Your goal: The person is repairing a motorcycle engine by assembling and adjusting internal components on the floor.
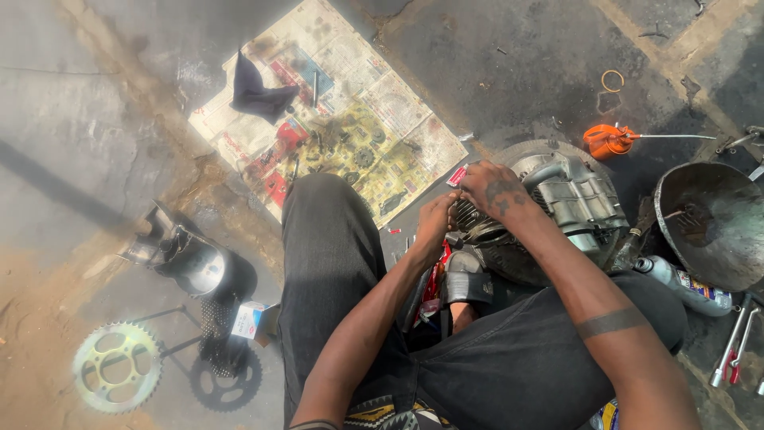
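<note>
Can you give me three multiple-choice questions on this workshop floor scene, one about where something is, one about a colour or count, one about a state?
1. Where does the orange oil can lie?
A. On the newspaper
B. On the ground beyond the engine
C. Inside the metal bowl

2. How many chain sprockets lie at lower left?
A. Two
B. Four
C. None

3. What are the hands doing?
A. Both resting on the knees
B. Both on the engine
C. One holding the dark cloth

Answers:
1. B, the can sits on bare ground past the engine, apart from the newspaper.
2. A, a pale sprocket and a black sprocket lie side by side.
3. B, the left hand and right hand meet at the engine's finned part.
</note>
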